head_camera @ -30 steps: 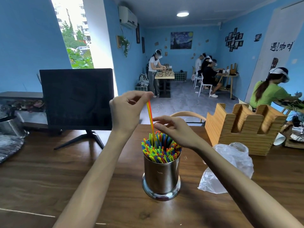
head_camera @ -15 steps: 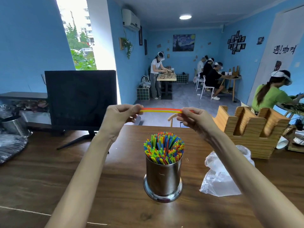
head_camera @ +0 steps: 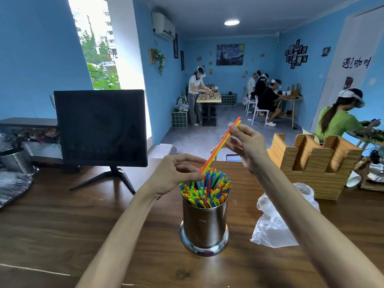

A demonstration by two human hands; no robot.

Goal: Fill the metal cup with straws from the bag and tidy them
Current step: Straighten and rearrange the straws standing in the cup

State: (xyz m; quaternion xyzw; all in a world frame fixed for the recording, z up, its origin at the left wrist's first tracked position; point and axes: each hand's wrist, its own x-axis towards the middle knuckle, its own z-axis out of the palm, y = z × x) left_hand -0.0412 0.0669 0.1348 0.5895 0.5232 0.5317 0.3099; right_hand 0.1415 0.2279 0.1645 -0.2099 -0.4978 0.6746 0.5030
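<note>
A shiny metal cup [head_camera: 204, 225] stands on the wooden table [head_camera: 62, 225] in front of me, packed with upright coloured straws [head_camera: 205, 190]. Two straws, orange and yellow [head_camera: 220, 145], slant above it, the top end pointing up to the right. My right hand [head_camera: 243, 142] pinches them near the top. The low end sits at the fingertips of my left hand [head_camera: 176, 173], between thumb and curled fingers, just over the cup's back rim. To the right of the cup lies a crumpled clear plastic bag [head_camera: 276, 225], partly hidden by my right forearm.
A wooden slotted holder [head_camera: 311, 163] stands behind the bag at the right. A dark monitor [head_camera: 99, 127] on a stand is at the back left, with a metal bucket [head_camera: 14, 161] at the far left edge. Several people work at tables further back.
The two straws, pulled up out of the cup and held level between both hands, are now tilted. Their left end has come down to the cup's top; my right hand went up.
</note>
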